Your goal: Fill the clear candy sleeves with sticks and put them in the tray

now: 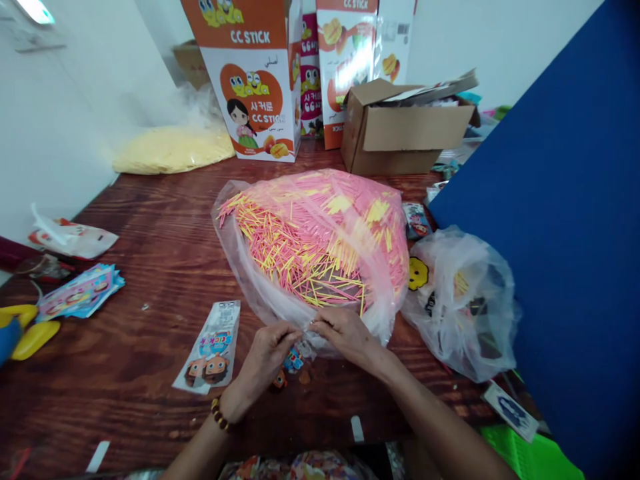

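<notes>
My left hand (270, 347), with a beaded bracelet on the wrist, is closed in a pinch in front of the large clear bag. Opposite it, my right hand (347, 339) pinches too, their fingertips nearly meeting. Between and below them hangs a small printed plastic wrapper (293, 361), partly clear, gripped by both hands; its upper edge is mostly hidden by the fingers. Just behind, the open clear plastic bag (260, 303) holds a heap of thin pink and yellow sticks (300, 250). A flat printed wrapper (216, 350) lies left of my left hand.
Blue printed wrappers (83, 292) are piled at the left, near a yellow-and-blue object (33, 333). A thin white plastic bag (463, 300) stands at the right beside a blue panel (550, 220). CC Stick boxes (250, 87) and an open cardboard box (410, 130) line the back.
</notes>
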### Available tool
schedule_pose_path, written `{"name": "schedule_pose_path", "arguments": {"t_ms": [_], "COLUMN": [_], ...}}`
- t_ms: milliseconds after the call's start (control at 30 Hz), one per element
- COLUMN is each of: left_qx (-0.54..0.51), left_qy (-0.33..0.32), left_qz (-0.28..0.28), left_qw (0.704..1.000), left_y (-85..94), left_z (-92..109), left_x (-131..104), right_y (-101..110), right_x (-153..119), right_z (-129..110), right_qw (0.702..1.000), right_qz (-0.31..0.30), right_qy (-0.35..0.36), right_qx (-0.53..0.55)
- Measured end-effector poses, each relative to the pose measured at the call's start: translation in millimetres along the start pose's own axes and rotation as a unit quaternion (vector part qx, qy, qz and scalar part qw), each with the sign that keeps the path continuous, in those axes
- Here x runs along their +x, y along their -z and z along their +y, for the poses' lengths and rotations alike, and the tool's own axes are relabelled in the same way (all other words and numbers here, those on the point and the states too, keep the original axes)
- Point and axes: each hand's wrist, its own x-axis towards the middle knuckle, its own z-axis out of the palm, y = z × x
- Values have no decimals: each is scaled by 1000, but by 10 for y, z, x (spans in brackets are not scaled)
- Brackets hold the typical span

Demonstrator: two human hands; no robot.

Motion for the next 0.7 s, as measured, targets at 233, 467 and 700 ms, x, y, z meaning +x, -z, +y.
{"name": "schedule_pose_path", "arguments": {"t_ms": [233,467,700], "left_qx": [-10,11,-1], "left_qy": [-4,-10,-22], "left_qz": [-15,-11,-12], "left_qw": [1000,1000,1000], "left_y": [42,57,43], "left_z": [-23,-81,-77], "left_x": [52,-50,-59], "right_y": [331,681,1024], "right_x": [438,802,716], "right_z": [178,499,842], "right_qw": [1000,897,858], "right_qz": [-24,36,70], "right_qy": [-4,-119,-112], "right_qx": [-17,-425,-497]}}
